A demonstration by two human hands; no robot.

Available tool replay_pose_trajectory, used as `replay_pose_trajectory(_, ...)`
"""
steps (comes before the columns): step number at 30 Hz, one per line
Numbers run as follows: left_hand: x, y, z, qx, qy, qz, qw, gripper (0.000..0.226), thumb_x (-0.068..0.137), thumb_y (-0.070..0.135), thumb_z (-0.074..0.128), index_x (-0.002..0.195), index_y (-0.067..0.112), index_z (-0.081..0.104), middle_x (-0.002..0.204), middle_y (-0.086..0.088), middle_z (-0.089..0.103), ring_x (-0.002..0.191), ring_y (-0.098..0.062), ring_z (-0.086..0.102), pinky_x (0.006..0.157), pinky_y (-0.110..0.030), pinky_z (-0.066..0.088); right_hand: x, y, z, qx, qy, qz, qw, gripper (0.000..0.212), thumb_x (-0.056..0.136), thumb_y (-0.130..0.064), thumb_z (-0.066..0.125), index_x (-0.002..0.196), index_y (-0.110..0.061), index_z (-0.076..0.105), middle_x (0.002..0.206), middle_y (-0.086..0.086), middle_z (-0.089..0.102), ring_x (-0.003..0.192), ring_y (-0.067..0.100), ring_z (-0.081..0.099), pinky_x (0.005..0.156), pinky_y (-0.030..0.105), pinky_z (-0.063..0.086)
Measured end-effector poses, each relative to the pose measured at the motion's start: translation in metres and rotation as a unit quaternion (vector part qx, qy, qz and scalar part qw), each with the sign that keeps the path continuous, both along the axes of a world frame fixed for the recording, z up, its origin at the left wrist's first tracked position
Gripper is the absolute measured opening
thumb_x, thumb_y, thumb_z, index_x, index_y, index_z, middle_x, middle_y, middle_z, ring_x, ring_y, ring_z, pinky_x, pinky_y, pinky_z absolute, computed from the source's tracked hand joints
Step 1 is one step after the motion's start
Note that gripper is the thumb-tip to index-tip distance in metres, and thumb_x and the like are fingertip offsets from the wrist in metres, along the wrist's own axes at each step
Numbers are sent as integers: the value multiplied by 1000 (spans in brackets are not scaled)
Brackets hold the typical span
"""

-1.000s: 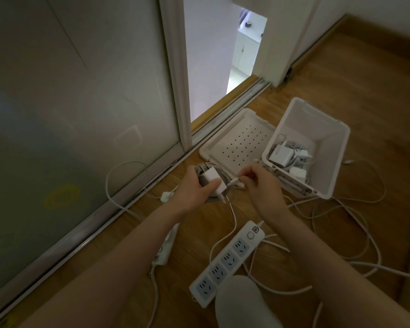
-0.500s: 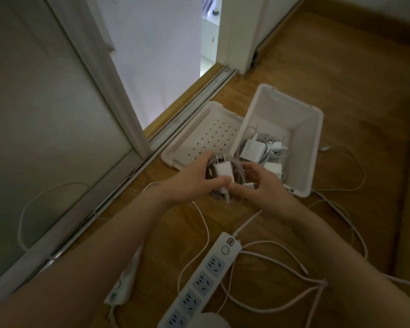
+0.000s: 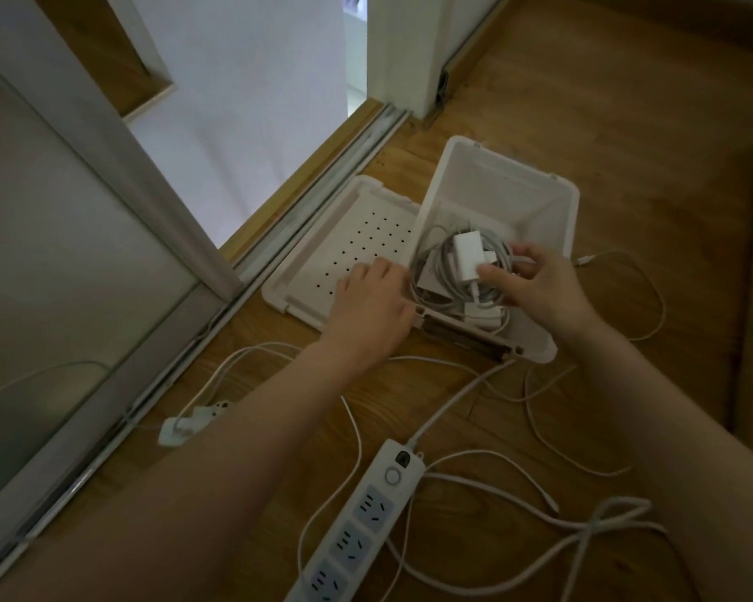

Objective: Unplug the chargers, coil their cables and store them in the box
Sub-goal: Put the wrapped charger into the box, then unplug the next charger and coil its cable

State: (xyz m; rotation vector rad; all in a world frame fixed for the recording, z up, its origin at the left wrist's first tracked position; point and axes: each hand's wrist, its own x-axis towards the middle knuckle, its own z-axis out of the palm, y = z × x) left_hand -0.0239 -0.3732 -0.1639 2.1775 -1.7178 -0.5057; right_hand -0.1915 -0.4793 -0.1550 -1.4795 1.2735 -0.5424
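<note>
Since the earlier frame the coiled charger (image 3: 468, 256) has gone from in front of the box (image 3: 557, 202) into it, and the left grip (image 3: 372, 302) has let go.

Head view: at centre right, the right grip (image 3: 535, 284) pinches the charger and its coil low inside the box, on top of chargers already there. The left grip, fingers relaxed and empty, rests on the lid (image 3: 357, 236) just beside the box's left wall. If it is released carelessly, the coil could spring loose, spill over the wall or tangle with the stored cables. Loose cables (image 3: 540, 445) by the strip (image 3: 366, 514), lower frame, may snag a forearm.
</note>
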Motion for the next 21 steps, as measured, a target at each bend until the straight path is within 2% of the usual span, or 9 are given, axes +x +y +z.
replay_pose_trajectory(2, 5, 6, -9, 3, -123, -55, 991, 27, 93, 24, 47, 119, 19, 52, 132, -3, 44, 124, -23, 36, 106, -38, 26, -1, -6, -15, 11, 29, 3, 1000, 40, 80, -17, 71, 113, -8, 53, 107, 12, 66, 83, 16, 65, 60, 20, 55)
replay_pose_trajectory(5, 5, 5, -10, -13, -187, -88, 978, 27, 91, 20, 50, 118, 19, 51, 131, -6, 44, 126, -28, 35, 111, -44, 22, 2, -7, -35, 44, 110, 67, 991, 61, 80, -23, 71, 132, -5, 46, 123, 17, 58, 108, 28, 59, 69, 26, 53)
replay_pose_trajectory(7, 4, 3, -10, -6, -200, -96, 975, 29, 89, 18, 52, 118, 19, 50, 129, -8, 44, 125, -29, 36, 110, -45, 23, 4, -9, -41, 58, 146, 95, 983, 69, 79, -25, 72, 138, -7, 41, 130, 18, 53, 112, 31, 56, 68, 25, 51)
replay_pose_trajectory(10, 6, 7, -14, -9, -211, -109, 971, 35, 82, 7, 59, 115, 16, 53, 124, -11, 49, 119, -33, 43, 106, -47, 28, 8, -12, -45, 53, 180, 119, 975, 70, 78, -26, 73, 137, -8, 41, 132, 16, 52, 110, 29, 56, 81, 33, 53)
replay_pose_trajectory(12, 6, 11, -17, -19, -202, -109, 973, 40, 76, 1, 60, 114, 13, 56, 122, -14, 53, 116, -35, 47, 103, -48, 33, 11, -11, -44, 34, 193, 131, 972, 68, 80, -27, 71, 137, -8, 39, 132, 14, 51, 113, 27, 54, 88, 33, 49)
replay_pose_trajectory(15, 4, 16, -17, 6, -201, -114, 973, 46, 82, 2, 50, 126, 16, 47, 140, -10, 40, 129, -30, 36, 110, -44, 27, 18, -7, -40, 13, 218, 171, 961, 64, 85, -29, 65, 137, -6, 35, 132, 13, 49, 117, 26, 50, 93, 32, 44)
replay_pose_trajectory(17, 4, 18, -17, 24, -199, -118, 973, 52, 85, 4, 47, 133, 20, 38, 148, -8, 28, 136, -27, 27, 114, -42, 21, 20, -2, -39, -6, 228, 197, 953, 59, 87, -27, 63, 134, -5, 35, 135, 12, 47, 120, 26, 48, 91, 27, 39)
replay_pose_trajectory(21, 6, 16, -15, 42, -199, -129, 971, 56, 87, 7, 46, 139, 21, 30, 153, -7, 22, 139, -26, 22, 115, -42, 19, 24, 3, -32, -37, 267, 217, 938, 50, 91, -29, 57, 131, -5, 38, 128, 14, 51, 112, 26, 52, 86, 28, 42)
